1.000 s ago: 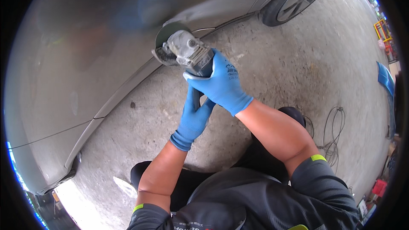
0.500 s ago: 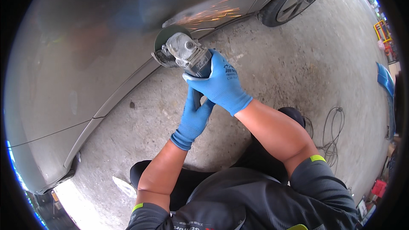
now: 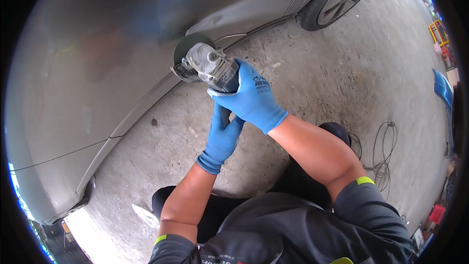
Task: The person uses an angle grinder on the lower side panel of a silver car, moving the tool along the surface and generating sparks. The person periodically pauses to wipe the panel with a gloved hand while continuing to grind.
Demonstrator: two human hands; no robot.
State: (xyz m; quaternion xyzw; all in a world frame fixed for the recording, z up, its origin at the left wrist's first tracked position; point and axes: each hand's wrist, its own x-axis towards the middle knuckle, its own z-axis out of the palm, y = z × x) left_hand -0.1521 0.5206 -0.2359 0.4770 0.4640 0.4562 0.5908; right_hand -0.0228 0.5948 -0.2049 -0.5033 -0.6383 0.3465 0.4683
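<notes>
Both my hands, in blue knit gloves, hold an angle grinder (image 3: 210, 63) in front of a grey car's side panel (image 3: 112, 63). My right hand (image 3: 251, 97) wraps round the body just behind the metal gear head. Lower on the tool, my left hand (image 3: 222, 142) is closed round the rear part, which the gloves mostly hide. The dark green disc (image 3: 188, 46) faces the panel's lower edge, close to a scuffed pale patch (image 3: 195, 30). I cannot tell whether disc and panel touch. No sparks show. A metal guard (image 3: 184, 72) covers the disc's near left side.
At the upper right is the car's wheel (image 3: 337, 2). A coiled cable (image 3: 383, 164) lies on the stained concrete floor (image 3: 312, 83) to my right. Beside my left knee is a white scrap (image 3: 145, 216). A yellow frame (image 3: 438, 33) and a blue panel (image 3: 443, 88) stand along the right side.
The orange sparks that flew to the right along the panel are gone. My hands and the grinder have shifted slightly down and left.
</notes>
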